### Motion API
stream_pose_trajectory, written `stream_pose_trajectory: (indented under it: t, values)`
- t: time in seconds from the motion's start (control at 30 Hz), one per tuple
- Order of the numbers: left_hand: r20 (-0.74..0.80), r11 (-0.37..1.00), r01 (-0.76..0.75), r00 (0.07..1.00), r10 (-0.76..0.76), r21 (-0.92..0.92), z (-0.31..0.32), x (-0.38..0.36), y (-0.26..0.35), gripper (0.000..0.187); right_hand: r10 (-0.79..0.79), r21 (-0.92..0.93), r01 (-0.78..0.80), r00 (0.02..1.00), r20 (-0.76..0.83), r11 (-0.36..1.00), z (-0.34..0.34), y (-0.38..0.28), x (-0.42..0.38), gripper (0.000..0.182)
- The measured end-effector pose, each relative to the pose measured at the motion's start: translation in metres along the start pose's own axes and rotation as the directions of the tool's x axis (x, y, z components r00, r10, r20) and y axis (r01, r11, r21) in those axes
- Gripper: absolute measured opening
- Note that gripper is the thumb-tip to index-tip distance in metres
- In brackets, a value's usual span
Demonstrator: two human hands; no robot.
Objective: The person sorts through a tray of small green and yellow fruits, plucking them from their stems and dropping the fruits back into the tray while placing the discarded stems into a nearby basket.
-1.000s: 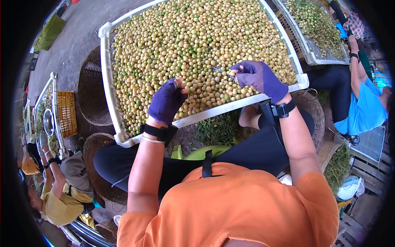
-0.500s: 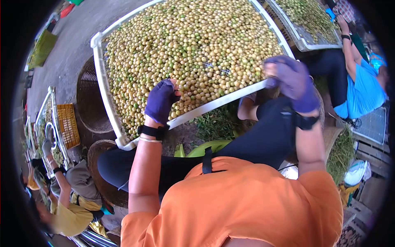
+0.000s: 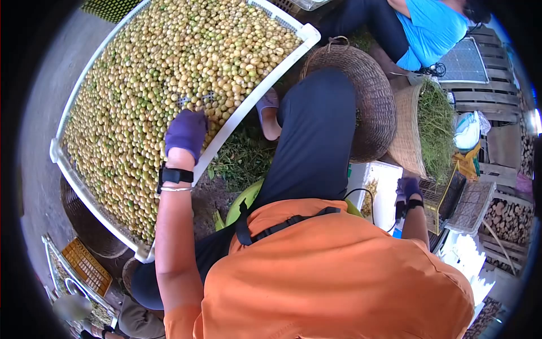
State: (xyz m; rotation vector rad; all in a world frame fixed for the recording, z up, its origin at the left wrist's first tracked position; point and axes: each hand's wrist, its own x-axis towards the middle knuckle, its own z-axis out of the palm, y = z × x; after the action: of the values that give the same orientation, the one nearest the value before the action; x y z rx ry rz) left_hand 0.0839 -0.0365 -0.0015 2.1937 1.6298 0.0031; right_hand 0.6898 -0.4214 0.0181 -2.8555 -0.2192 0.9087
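My left hand (image 3: 186, 133), in a purple glove, rests among the small round yellow-green fruits (image 3: 135, 96) near the right edge of the white-rimmed tray (image 3: 237, 116). Its fingers are bent down into the fruits, and whether they hold any is hidden. Out to the right, my right hand (image 3: 407, 189), also in a purple glove, is beside a white box (image 3: 385, 176) with some yellowish pieces (image 3: 370, 198) in it. Its fingers are too small and unclear to read.
A round woven basket (image 3: 372, 96) stands by my knee. Beside it, another basket (image 3: 406, 127) holds green stems (image 3: 435, 130). A person in blue (image 3: 432, 28) sits at the upper right. A yellow crate (image 3: 84, 265) is at the lower left.
The view has turned to the right. My right hand has moved from the tray's near right corner to the white box on the right. My left hand is still at the fruits.
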Motion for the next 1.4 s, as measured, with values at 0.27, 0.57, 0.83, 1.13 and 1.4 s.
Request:
stream_pose_trajectory:
  t: [0.27, 0.57, 0.83, 1.13, 1.4]
  values:
    - [-0.160, 1.000, 0.022, 0.987, -0.020, 0.012, 0.014, -0.008, -0.005, 0.022, -0.398, -0.092, 0.388, 0.906, -0.146, 0.917, -0.007, -0.053, 0.081, 0.019]
    - [-0.073, 0.877, 0.240, 0.953, -0.295, -0.416, -0.014, -0.063, -0.036, 0.023, -0.982, 0.392, 0.905, 0.116, 0.149, 0.166, 0.081, -0.418, -0.314, 0.034]
    - [-0.039, 0.957, 0.186, 0.979, -0.200, -0.224, -0.021, -0.072, -0.052, 0.023, -0.672, -0.044, 0.776, -0.514, 0.533, -0.629, 0.305, -0.525, -0.306, 0.018]
    - [-0.169, 0.950, 0.229, 0.949, -0.266, -0.211, -0.026, 0.010, -0.055, 0.024, -0.699, -0.374, 0.631, -0.404, 0.590, -0.680, 0.349, -0.524, -0.288, 0.013]
    - [0.125, 0.941, 0.334, 0.933, -0.339, 0.055, -0.031, 0.038, -0.032, 0.030, -0.711, -0.340, 0.676, -0.394, 0.583, -0.654, 0.347, -0.523, -0.286, 0.019]
